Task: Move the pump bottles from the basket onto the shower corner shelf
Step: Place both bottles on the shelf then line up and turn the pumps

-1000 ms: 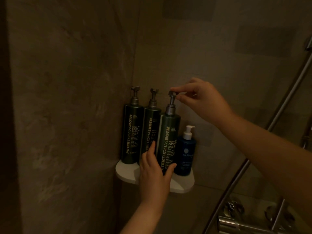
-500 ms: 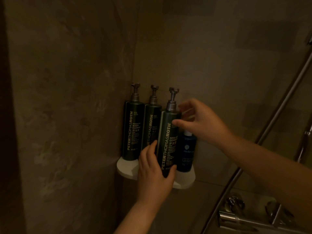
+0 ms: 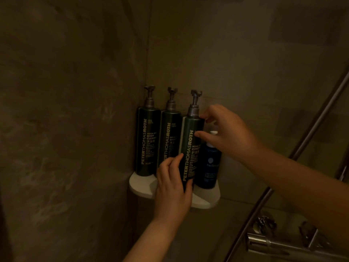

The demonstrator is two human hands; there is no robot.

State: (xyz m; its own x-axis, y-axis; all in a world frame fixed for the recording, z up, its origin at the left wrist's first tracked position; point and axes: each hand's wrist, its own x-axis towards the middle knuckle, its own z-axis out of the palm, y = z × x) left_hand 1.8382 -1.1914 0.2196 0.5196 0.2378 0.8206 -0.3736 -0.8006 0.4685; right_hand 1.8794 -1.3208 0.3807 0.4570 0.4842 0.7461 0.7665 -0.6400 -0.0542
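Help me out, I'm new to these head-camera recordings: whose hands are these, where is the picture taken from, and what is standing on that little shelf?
One camera sits on the person's head, looking forward and down, so both hands are the wearer's own. The white corner shelf is fixed in a tiled shower corner. On it stand three tall dark green pump bottles and one smaller blue bottle. The left hand wraps the base of the rightmost green bottle, while the right hand touches its upper part with fingertips. The other two, the body cleanser bottle and the middle bottle, stand untouched. Chrome shower fittings show lower right.
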